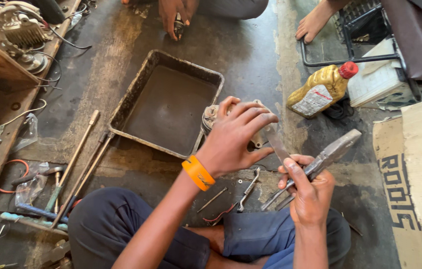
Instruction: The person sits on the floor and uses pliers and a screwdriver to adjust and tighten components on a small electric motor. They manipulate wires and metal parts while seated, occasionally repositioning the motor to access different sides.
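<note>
So the grimy grey metal motor part sits on the dark oily floor, pressed up against the near right corner of the rectangular, blackened metal tray, and the left hand is draped right over the top of it, fingers spread and curled down, so the grip there is closed around the part. The right hand is lower and to the right, wrapped shut around the handles of a pair of worn grey steel pliers, whose long axis runs diagonally up and to the right, away from the part. So the part lies up and left of the pliers, and the left hand is obviously the nearer one. A flat metal strip pokes out between the two hands, but I can't tell what it's attached to. Most of the part is hidden under the palm, so its shape is hard to read. Further out: a small spanner on the floor by the knees, long rods to the left, a gold oil bottle with a red cap to the right, and another person's hand at the top edge holding something small.
</note>
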